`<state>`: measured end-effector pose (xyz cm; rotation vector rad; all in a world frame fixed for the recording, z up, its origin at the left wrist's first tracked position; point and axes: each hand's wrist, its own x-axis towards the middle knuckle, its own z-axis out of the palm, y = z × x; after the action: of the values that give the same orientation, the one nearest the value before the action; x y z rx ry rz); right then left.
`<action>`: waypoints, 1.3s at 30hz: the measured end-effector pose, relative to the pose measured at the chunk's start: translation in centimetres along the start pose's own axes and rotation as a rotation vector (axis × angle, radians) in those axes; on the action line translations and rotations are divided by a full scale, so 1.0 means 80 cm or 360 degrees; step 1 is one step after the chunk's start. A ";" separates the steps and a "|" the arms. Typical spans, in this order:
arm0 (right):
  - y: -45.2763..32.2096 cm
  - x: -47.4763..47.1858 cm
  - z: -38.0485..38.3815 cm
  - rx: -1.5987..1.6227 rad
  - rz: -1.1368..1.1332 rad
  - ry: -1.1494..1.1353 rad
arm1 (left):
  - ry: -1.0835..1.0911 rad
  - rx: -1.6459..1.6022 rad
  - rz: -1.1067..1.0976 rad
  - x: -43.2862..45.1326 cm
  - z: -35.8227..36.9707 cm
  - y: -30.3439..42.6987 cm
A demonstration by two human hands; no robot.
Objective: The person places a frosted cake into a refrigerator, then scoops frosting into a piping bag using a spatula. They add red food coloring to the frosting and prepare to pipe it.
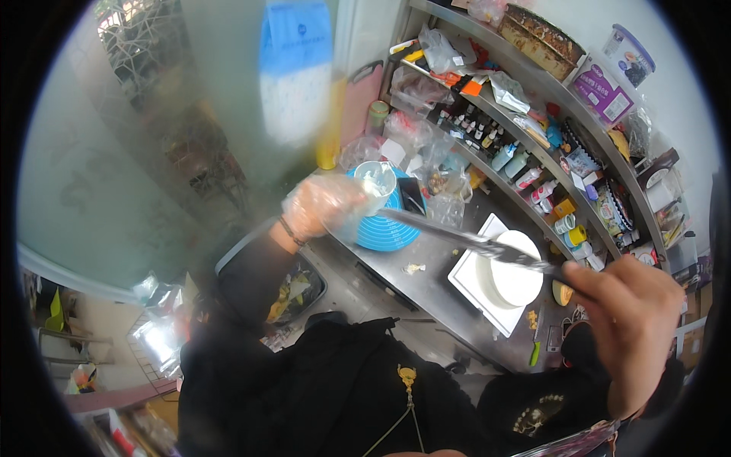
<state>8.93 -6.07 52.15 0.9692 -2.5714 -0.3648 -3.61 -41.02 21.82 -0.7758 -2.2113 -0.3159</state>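
Observation:
My left hand (pixel 326 204), in a clear plastic glove, grips a translucent plastic cup (pixel 377 181) with white cream inside. My right hand (pixel 631 317) is bare and closed around the dark handle of a long metal palette knife (pixel 457 235). The blade reaches across to the cup's lower side; whether it touches is unclear. Beneath the blade stands a smooth white round cake (pixel 517 277) on a white square board (pixel 468 280). Below the cup lies a round blue mat (pixel 385 233) with printed rings, and a dark phone-like object (pixel 411 195) rests on it.
Steel shelves (pixel 514 171) with bottles, bags and tubs curve along the right. On the steel worktop (pixel 422 285) are a cream scrap (pixel 413 268), a cut orange fruit (pixel 562 292) and a green-handled knife (pixel 535 353). A bin (pixel 297 291) stands below the left edge; frosted glass (pixel 228 114) rises behind.

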 end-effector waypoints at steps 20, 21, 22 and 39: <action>-0.173 0.109 0.546 0.3020 0.1423 -0.0329 | 0.1907 -0.3207 -0.1158 -0.052 0.016 -0.094; -0.174 0.111 0.547 0.3057 0.1398 -0.0326 | 0.1922 -0.3150 -0.1194 -0.051 0.024 -0.098; -0.175 0.112 0.547 0.3004 0.1454 -0.0360 | 0.1942 -0.3093 -0.1275 -0.049 0.032 -0.102; -0.163 0.121 0.508 0.1823 0.1561 0.0047 | 0.1206 -0.1432 -0.1380 -0.012 0.090 -0.119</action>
<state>-7.47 -17.64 13.30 -0.1797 -2.7289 1.4414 -13.13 -45.70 16.35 0.0098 -1.4690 -1.7712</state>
